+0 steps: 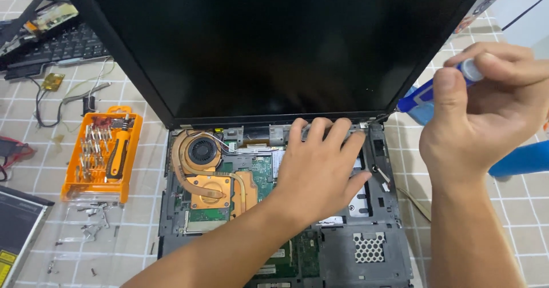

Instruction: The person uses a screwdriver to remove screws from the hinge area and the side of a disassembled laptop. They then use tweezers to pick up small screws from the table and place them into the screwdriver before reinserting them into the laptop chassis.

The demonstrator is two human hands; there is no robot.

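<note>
Two hands work on an opened laptop [366,254] lying on a tiled worktop [148,128], its keyboard gone and its dark screen upright. At far left a detached keyboard [63,45] rests; nearer, an orange plastic bit case [100,154] holds a matching driver, with loose screws [86,225] on its clear lid. Inside the grey chassis sit a round black fan [201,150] and curved copper heat pipes [214,188]. The left hand [320,168] presses flat near the hinge, fingers spread. The right hand [486,111] has its fingers clamped on a blue-handled screwdriver [423,96], whose tip meets the right hinge corner. Keeping the shaft square to the screw and pressing firmly would likely spare the head.
</note>
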